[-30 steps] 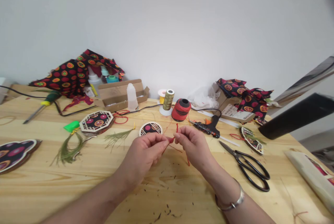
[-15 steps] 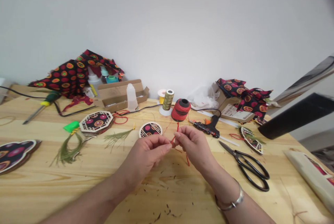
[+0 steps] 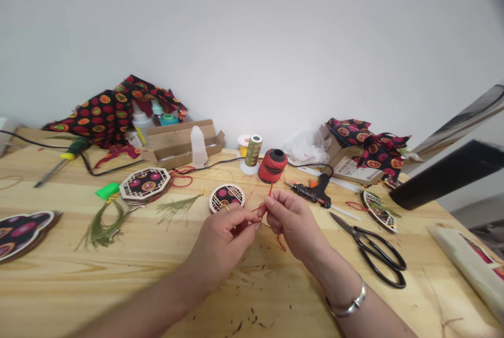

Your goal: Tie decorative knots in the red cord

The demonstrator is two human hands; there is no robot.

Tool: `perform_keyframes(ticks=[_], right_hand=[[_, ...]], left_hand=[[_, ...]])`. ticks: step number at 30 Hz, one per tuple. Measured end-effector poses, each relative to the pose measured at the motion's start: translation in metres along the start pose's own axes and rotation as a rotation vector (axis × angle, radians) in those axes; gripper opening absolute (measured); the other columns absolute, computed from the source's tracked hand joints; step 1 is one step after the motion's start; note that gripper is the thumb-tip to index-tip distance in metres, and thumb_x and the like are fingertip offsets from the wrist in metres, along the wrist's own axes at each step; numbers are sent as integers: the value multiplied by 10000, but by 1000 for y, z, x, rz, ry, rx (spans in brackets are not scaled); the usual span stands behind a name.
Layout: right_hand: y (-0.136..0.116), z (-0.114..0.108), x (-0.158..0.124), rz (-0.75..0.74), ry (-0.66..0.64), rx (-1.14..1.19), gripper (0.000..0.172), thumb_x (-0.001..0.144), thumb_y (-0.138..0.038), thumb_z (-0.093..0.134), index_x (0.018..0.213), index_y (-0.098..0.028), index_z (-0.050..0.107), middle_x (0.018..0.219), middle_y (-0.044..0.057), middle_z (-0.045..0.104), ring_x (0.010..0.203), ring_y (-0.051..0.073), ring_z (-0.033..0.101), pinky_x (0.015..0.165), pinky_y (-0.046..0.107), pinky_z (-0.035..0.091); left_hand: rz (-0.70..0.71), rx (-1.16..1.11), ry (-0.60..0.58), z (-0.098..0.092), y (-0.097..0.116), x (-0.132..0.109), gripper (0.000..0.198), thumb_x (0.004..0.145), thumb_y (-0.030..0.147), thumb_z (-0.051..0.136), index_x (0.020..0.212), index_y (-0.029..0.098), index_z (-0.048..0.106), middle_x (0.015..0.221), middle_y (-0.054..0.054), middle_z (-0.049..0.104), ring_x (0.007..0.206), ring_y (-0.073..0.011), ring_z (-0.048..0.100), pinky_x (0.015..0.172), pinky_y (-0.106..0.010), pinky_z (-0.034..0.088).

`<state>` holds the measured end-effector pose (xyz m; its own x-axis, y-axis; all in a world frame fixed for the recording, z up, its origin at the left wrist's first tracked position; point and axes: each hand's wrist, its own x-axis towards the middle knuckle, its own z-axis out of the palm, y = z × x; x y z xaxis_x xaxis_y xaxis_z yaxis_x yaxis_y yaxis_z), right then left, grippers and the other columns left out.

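Both hands meet over the middle of the table, fingertips pinched close together on a thin red cord (image 3: 280,243). My left hand (image 3: 228,235) is closed, its thumb and forefinger pressed on the cord. My right hand (image 3: 289,222) pinches the same cord, whose short end stands up above the thumb and whose loose tail hangs below. Just behind the left fingers lies a round wooden-framed ornament (image 3: 226,196) with patterned dark fabric. Beyond the right hand stands a spool of red cord (image 3: 273,165). The exact crossing of the cord between the fingertips is hidden.
Black-handled scissors (image 3: 380,254) lie right of my right hand, with a glue gun (image 3: 315,191) behind them. A gold thread spool (image 3: 254,151) and a plastic bottle (image 3: 199,147) stand farther back. An octagonal ornament (image 3: 145,186), green tassel (image 3: 104,222) and screwdriver (image 3: 63,162) lie left.
My left hand has shifted slightly and its fingers have curled more around the cord. The cord's upper end and its hanging tail have moved a little. The table items stay put.
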<state>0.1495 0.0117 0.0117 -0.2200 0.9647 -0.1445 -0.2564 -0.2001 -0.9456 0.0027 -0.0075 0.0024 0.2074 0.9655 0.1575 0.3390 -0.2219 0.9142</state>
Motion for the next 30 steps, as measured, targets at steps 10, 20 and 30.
perform_keyframes(ticks=[10, 20, 30], right_hand=[[-4, 1, -2, 39, -30, 101, 307, 695, -381, 657, 615, -148, 474, 542, -55, 450, 392, 19, 217, 395, 196, 125], [-8, -9, 3, -45, 94, 70, 262, 702, -321, 653, 631, -151, 466, 539, -58, 448, 401, 21, 272, 400, 180, 153], [-3, 6, -4, 8, -6, -188, 209, 732, -301, 594, 617, -161, 491, 486, -64, 450, 391, 37, 327, 379, 176, 224]], left_hand=[[99, 8, -65, -1, 1, 0, 166, 782, 207, 526, 737, 211, 685, 677, -16, 597, 644, -152, 536, 630, -256, 395], [146, 15, 50, -12, 8, -7, 177, 785, 205, 523, 630, 196, 609, 1177, -69, 507, 1104, -247, 442, 954, -368, 300], [-232, -478, -103, -4, 7, 0, 351, 783, 266, 566, 1128, 210, 530, 1136, -73, 597, 1029, -210, 553, 875, -320, 423]])
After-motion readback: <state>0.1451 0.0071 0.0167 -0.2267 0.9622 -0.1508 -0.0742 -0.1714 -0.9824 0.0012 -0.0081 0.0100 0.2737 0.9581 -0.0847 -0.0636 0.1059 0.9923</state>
